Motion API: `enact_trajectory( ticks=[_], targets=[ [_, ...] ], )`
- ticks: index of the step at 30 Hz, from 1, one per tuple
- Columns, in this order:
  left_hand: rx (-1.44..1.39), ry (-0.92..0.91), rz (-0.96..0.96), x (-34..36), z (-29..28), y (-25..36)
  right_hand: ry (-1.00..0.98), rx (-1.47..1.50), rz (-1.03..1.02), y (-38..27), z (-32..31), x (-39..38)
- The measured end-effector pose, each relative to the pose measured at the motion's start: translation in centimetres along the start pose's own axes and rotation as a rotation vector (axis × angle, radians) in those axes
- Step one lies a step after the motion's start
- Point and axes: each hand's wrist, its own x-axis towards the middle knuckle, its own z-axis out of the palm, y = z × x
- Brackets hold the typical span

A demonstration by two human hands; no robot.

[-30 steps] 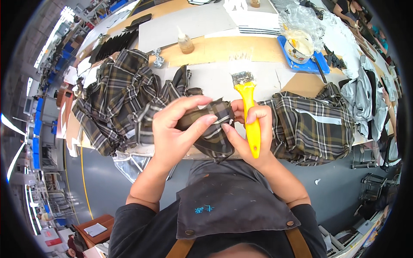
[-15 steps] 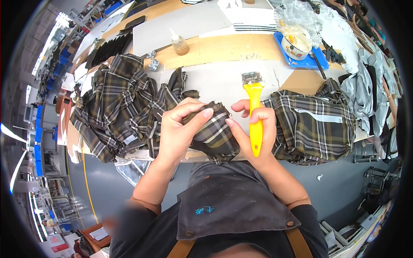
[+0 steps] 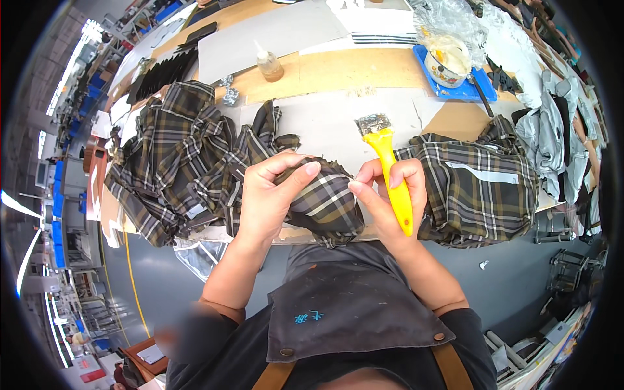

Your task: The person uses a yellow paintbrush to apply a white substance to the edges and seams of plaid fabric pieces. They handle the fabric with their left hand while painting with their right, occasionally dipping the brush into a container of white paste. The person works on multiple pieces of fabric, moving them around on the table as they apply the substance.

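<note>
Frame centre, at table (image 3: 325, 123) edge: left hand (image 3: 270, 195) pinches folded plaid fabric piece (image 3: 325, 201); right hand (image 3: 390, 195) grips yellow-handled brush (image 3: 393, 182), fingertips steadying fabric. Likely folding or pressing a brushed edge; next needs firm, even pressure.

The scene is bright and evenly lit from overhead, with soft, short shadows under the hands and cloth. Strips of ceiling light streak along the left rim and burn out to white. The clear plastic wrap (image 3: 448, 19) at the top catches glare. The centre is sharp — the plaid weave reads clearly. Toward the rim the fisheye bends the table edge (image 3: 195, 237) and squeezes detail, then falls to a black border. One patch at lower left is blurred — smooth, without detail.
</note>
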Motion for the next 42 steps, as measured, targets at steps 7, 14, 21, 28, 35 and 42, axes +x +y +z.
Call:
enact_trajectory(
  ticks=[7, 14, 21, 28, 35, 42],
  targets=[
    [-0.007, -0.011, 0.009, -0.1, 0.0, -0.2, 0.005, 0.063, 0.063, -0.2, -0.2, -0.7],
    [-0.096, 0.026, 0.013, 0.1, -0.9, 0.1, -0.027, -0.049, 0.005, -0.2, -0.9, -1.1],
    [0.058, -0.011, 0.074, 0.0, -0.4, 0.2, -0.104, -0.130, -0.027, -0.6, 0.2, 0.7],
    [0.069, -0.041, 0.065, 0.2, -0.6, 0.3, -0.152, -0.100, 0.047, -1.2, 0.0, 1.0],
    [-0.017, -0.067, -0.001, 0.3, -1.3, 0.2, -0.130, -0.012, 0.094, -1.3, 0.0, 0.5],
    [-0.176, 0.047, -0.056, 0.5, -2.2, -0.2, -0.086, -0.006, 0.084, -0.3, -0.4, -1.4]
  ],
)
